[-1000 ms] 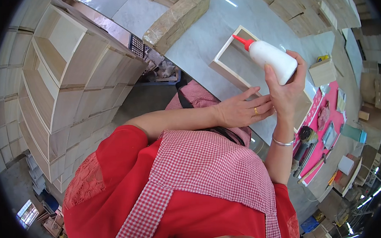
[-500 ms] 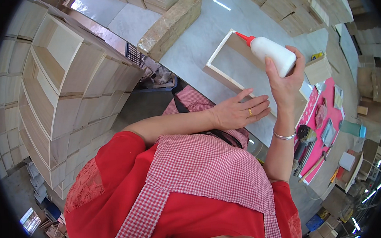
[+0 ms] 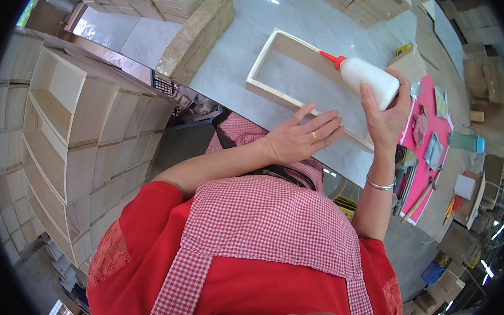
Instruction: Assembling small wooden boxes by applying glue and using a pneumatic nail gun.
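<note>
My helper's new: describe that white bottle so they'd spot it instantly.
On the pale tabletop lies an open wooden frame. Toward its right end, the right hand holds the bottle. Its white body and red nozzle stand out against the wood.

White bottle [image 3: 368,81]: red tip [image 3: 330,57] travelled rightward along the far side of the wooden frame [image 3: 297,46].
Right hand [image 3: 385,125]: drew away from the left hand [image 3: 302,136], opening a gap.

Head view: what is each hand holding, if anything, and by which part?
The right hand holds the white bottle around its base end; the left hand holds nothing.
</note>
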A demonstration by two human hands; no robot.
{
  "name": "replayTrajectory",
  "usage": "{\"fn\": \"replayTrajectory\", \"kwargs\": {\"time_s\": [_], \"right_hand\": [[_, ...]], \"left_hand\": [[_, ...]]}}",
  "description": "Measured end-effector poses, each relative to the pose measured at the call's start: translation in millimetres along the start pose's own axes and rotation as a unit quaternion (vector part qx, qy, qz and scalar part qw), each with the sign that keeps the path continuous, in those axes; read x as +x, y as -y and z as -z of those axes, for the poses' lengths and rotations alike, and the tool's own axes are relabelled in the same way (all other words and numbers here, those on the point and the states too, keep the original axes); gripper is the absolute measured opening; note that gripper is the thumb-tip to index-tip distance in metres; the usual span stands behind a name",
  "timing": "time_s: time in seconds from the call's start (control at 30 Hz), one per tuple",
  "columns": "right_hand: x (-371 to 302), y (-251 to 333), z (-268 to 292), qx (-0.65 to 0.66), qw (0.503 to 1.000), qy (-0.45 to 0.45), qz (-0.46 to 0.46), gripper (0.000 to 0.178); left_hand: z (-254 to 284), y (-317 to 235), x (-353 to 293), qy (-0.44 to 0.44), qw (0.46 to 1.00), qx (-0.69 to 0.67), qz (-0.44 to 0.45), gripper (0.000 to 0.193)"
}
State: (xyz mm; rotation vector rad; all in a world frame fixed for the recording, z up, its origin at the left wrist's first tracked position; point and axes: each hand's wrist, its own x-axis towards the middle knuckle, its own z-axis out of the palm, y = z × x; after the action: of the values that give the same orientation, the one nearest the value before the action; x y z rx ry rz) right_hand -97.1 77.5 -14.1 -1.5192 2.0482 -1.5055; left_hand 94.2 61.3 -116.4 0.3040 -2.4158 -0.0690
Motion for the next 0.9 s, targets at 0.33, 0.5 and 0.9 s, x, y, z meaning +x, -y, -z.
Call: {"fn": "replayTrajectory", "kwargs": {"time_s": [0.33, 0.5, 0.9], "right_hand": [[-20.5, -14.8, 54.5, -0.091, 0.995, -0.048, 0.012, 0.054], [-31.7, -29.2, 78.3, -0.060, 0.995, -0.074, -0.017, 0.053], [-54.7, -47.3, 129.4, -0.081, 0.986, -0.130, -0.064, 0.052]], "left_hand": [[2.3, -3.1, 1.7, 0.022, 1.000, 0.017, 0.011, 0.044], [0.9, -2.4, 0.4, 0.018, 0.999, 0.027, 0.004, 0.047], [1.7, -2.0, 0.0, 0.033, 0.999, 0.021, 0.004, 0.053]]}}
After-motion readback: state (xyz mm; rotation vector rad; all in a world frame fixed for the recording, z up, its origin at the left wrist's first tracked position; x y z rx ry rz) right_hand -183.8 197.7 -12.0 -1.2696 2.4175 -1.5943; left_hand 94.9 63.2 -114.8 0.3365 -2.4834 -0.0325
